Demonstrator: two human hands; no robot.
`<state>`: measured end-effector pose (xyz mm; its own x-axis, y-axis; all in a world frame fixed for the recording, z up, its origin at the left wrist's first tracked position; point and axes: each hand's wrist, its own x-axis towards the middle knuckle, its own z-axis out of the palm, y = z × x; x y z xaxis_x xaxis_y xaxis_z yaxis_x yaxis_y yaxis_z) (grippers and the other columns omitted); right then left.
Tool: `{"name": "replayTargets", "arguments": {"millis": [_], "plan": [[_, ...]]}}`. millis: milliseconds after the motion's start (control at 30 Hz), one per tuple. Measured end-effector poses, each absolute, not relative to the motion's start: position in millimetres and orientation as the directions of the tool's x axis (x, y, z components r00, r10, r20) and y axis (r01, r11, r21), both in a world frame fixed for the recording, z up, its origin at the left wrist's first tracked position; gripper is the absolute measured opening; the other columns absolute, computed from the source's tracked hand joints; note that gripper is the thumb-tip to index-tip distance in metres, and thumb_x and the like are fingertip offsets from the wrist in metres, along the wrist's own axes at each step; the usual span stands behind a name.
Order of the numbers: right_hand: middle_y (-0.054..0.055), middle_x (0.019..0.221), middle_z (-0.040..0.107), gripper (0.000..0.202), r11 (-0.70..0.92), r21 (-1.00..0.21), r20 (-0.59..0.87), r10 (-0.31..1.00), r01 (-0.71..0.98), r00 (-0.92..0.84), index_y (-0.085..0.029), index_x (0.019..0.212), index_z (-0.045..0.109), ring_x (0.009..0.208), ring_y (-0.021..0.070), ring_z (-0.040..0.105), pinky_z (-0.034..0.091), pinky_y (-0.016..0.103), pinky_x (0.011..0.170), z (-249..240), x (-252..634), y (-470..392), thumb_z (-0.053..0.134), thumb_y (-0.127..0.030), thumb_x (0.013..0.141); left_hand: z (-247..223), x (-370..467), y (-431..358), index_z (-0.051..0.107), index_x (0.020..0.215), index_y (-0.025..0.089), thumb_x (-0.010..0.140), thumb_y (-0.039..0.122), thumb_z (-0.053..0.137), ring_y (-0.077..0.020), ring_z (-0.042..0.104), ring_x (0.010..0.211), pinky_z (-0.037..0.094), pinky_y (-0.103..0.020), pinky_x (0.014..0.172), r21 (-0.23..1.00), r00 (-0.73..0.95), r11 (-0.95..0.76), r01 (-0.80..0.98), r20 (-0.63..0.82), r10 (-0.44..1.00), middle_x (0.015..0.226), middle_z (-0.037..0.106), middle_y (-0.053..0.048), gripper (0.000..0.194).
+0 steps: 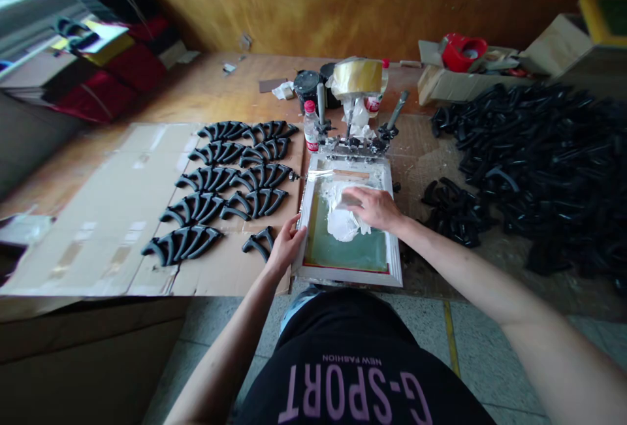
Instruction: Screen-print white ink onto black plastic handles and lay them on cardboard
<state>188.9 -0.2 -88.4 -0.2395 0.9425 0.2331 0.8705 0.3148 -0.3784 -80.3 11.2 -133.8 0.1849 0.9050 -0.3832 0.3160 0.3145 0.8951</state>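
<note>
A screen printing frame [394,242] with a pale metal rim and green mesh lies flat before me, hinged at its far end to a metal clamp [350,145]. White ink [343,224] is spread thickly over the middle of the mesh. My right hand [375,208] is closed on a small squeegee [351,199] in the ink; the fingers partly hide it. At the rim's left side, my left hand [288,242] grips the edge. Just left of that hand lie a few curved black plastic parts [259,242].
Rows of curved black handles [189,242] lie on cardboard [102,216] at left. A big heap of black parts [533,170] covers the right side. Behind the clamp stand a bottle [311,126], black tubs [307,87] and a tape roll [357,78]. An open box [460,85] sits back right.
</note>
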Motion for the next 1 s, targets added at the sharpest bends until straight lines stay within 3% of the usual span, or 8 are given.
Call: {"name": "replayTargets", "arguments": {"millis": [100, 200, 300, 433, 567, 767, 900, 1000], "plan": [[0.006, 0.118, 0.068, 0.055, 0.155, -0.359, 0.257, 0.965, 0.921, -0.062, -0.028, 0.138, 0.05, 0.093, 0.0218, 0.066, 0.05, 0.032, 0.077, -62, 209, 40, 0.066, -0.031, 0.086, -104, -81, 12, 0.052, 0.137, 0.021, 0.079, 0.055, 0.063, -0.0121, 0.059, 0.06, 0.045, -0.021, 0.054, 0.925, 0.19, 0.275, 0.263, -0.329, 0.925, 0.079, 0.067, -0.001, 0.068], [0.008, 0.107, 0.071, 0.046, -0.047, -0.36, 0.298, 0.94, 0.932, 0.163, -0.023, 0.136, 0.053, 0.086, 0.0207, 0.066, 0.05, 0.032, 0.076, -48, 255, 51, 0.058, -0.034, 0.091, -66, -73, 18, 0.068, 0.114, 0.019, 0.085, 0.062, 0.053, -0.0093, 0.052, 0.054, 0.041, -0.02, 0.048, 0.962, 0.147, 0.206, 0.178, -0.233, 0.961, 0.074, 0.064, -0.001, 0.055], [0.009, 0.09, 0.073, 0.03, -0.246, -0.369, 0.261, 0.898, 0.896, 0.354, -0.012, 0.111, 0.067, 0.076, 0.0158, 0.064, 0.05, 0.027, 0.072, -60, 292, 31, 0.046, -0.027, 0.096, -30, -53, 34, 0.07, 0.095, 0.018, 0.088, 0.065, 0.045, -0.0099, 0.055, 0.057, 0.046, -0.021, 0.052, 0.997, 0.121, 0.077, -0.032, -0.073, 0.99, 0.075, 0.064, -0.002, 0.054], [0.005, 0.078, 0.07, 0.028, -0.126, -0.347, 0.094, 0.981, 0.929, 0.168, -0.013, 0.076, 0.069, 0.065, 0.0111, 0.056, 0.05, 0.021, 0.065, -109, 270, -9, 0.057, -0.034, 0.09, 10, -24, 67, 0.063, 0.107, 0.02, 0.089, 0.063, 0.044, -0.014, 0.065, 0.081, 0.054, -0.023, 0.065, 0.97, 0.148, -0.047, -0.237, 0.084, 0.985, 0.094, 0.068, -0.005, 0.051], [0.011, 0.093, 0.068, 0.016, 0.033, -0.287, -0.016, 0.999, 0.957, -0.039, -0.016, 0.082, 0.065, 0.091, 0.021, 0.063, 0.048, 0.028, 0.08, -143, 214, -27, 0.067, -0.031, 0.085, 8, -12, 67, 0.053, 0.123, 0.021, 0.092, 0.066, 0.033, -0.0156, 0.068, 0.086, 0.055, -0.024, 0.062, 0.964, 0.17, 0.054, -0.262, -0.009, 0.985, 0.1, 0.068, -0.006, 0.058], [0.012, 0.091, 0.067, 0.015, -0.074, -0.46, -0.004, 0.997, 0.885, 0.081, -0.016, 0.095, 0.057, 0.088, 0.0222, 0.062, 0.045, 0.031, 0.076, -124, 155, -38, 0.049, -0.028, 0.097, -76, -5, -21, 0.057, 0.117, 0.016, 0.086, 0.062, 0.052, -0.0253, 0.07, 0.09, 0.055, -0.029, 0.053, 0.693, 0.439, 0.718, -0.067, -0.626, 0.645, 0.113, 0.069, -0.016, 0.056], [0.006, 0.099, 0.068, 0.011, 0.306, -0.609, 0.147, 0.95, 0.732, -0.275, -0.021, 0.094, 0.062, 0.098, 0.018, 0.06, 0.045, 0.03, 0.087, -125, 160, -48, 0.051, -0.019, 0.095, -108, -37, -37, 0.058, 0.105, 0.015, 0.091, 0.051, 0.05, -0.0225, 0.071, 0.087, 0.056, -0.027, 0.057, 0.699, 0.244, 0.701, -0.138, -0.663, 0.708, 0.11, 0.069, -0.014, 0.04], [0.007, 0.107, 0.067, 0.031, 0.1, -0.484, 0.085, 0.994, 0.869, -0.066, -0.021, 0.1, 0.067, 0.105, 0.0202, 0.057, 0.045, 0.034, 0.091, -145, 231, -59, 0.043, -0.003, 0.089, -130, -100, -21, 0.057, 0.103, 0.015, 0.092, 0.051, 0.047, -0.0169, 0.071, 0.072, 0.055, -0.024, 0.053, 0.797, -0.057, 0.604, -0.02, -0.604, 0.795, 0.107, 0.07, -0.014, 0.039]]}}
